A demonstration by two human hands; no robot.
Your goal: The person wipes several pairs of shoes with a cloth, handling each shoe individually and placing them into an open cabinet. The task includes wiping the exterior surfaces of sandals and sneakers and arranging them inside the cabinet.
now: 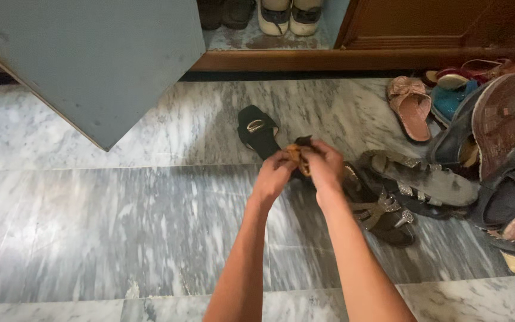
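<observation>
While the grey cabinet door (pixel 96 59) stands open at the far left over the marble floor (pixel 108 220), both arms reach out to the middle of the scene. Left hand (pixel 274 176) first: its fingers are curled in, pinching the near edge of a small brownish-orange object (pixel 296 154), too crumpled and hidden to name for sure. Just beyond the knuckles lies a black slide sandal (pixel 256 132) with a metal buckle, flat on the floor, toe pointing away. Right hand (pixel 326 164) now, pressed close against the left, fingers folded over the same brownish object from the other side, so the two hands share it above the floor. Under the right wrist sits a dark strappy sandal (pixel 382 211) with silver trim, and beside it a grey jewelled sandal (pixel 427 179). Further right, a pink bow sandal (pixel 411 104) lies near the wooden door frame (pixel 353 59), then a heap of shoes (pixel 502 143) piles up against the right edge, brown, teal and black, overlapping one another. Up top, white sneakers (pixel 290 16) stand inside the cabinet.
</observation>
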